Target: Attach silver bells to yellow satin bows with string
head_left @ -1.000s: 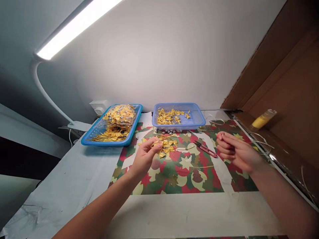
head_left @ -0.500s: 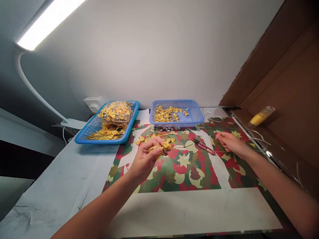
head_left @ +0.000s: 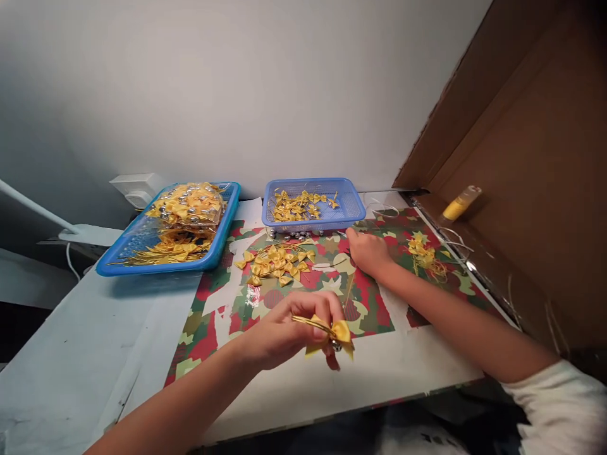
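My left hand (head_left: 303, 328), in the front middle, pinches a yellow ribbon bow (head_left: 341, 332) with a gold wire stem and a small silver bell under its knot. My right hand (head_left: 368, 249) is closed over the patterned sheet, below the blue basket; a thin pale tip juts out ahead of its fingers, and the rest of the thread snips is hidden inside the hand. Between the hands and the baskets lies a loose pile of yellow bows (head_left: 277, 260) with gold stems. Small silver bells (head_left: 298, 236) line the near side of the basket.
A blue basket (head_left: 353, 218) holds more bows. To its left, a blue tray (head_left: 107, 268) carries stemmed bows and a clear bag of bows with bells. Yellow thread scraps (head_left: 429, 262) lie at right, near a yellow thread spool (head_left: 459, 203). Cardboard (head_left: 512, 126) walls the right side.
My right hand has moved left onto the thread snips and closed on them. My left hand has come nearer with the bow. The view has shifted, so the lamp's light is out of sight.
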`<state>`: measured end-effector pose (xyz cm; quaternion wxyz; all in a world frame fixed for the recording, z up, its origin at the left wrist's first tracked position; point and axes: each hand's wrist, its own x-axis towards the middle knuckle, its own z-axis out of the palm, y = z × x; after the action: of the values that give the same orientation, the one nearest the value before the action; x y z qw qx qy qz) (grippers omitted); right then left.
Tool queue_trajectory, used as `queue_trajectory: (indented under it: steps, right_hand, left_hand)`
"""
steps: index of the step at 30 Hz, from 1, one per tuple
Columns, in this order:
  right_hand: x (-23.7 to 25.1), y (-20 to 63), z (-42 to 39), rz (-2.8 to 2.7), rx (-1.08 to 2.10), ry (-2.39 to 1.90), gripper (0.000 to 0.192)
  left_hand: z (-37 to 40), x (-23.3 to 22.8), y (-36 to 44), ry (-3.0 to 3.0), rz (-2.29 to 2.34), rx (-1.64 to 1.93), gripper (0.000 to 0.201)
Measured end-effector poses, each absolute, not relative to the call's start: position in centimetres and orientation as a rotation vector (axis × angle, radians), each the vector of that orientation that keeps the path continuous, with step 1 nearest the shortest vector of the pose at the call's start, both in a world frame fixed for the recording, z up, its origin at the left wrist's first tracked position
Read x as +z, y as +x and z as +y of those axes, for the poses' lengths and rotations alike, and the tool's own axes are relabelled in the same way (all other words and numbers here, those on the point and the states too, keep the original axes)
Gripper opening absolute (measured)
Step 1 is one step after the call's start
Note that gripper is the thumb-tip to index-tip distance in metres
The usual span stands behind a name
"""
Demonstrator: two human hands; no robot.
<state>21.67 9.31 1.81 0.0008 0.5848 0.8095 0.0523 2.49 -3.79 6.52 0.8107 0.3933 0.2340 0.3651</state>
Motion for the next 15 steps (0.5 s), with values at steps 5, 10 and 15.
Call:
queue_trajectory:
  steps: [5,10,15]
  right_hand:
    - [1.3,21.5,10.1,2.570,0.121,1.919,0.028]
    - [1.8,21.9,7.1,2.946,-0.399,2.201,0.021]
    - [2.0,21.3,1.7,3.242,-1.440,1.890,0.013]
  left_hand:
    - [-4.2,6.6,3.3,0.892,0.588,0.777,0.031]
    - [-2.4,5.3,3.2,0.982,0.896,1.078,0.026]
    - [-1.0,2.6,2.6,0.956,1.105,1.147,0.027]
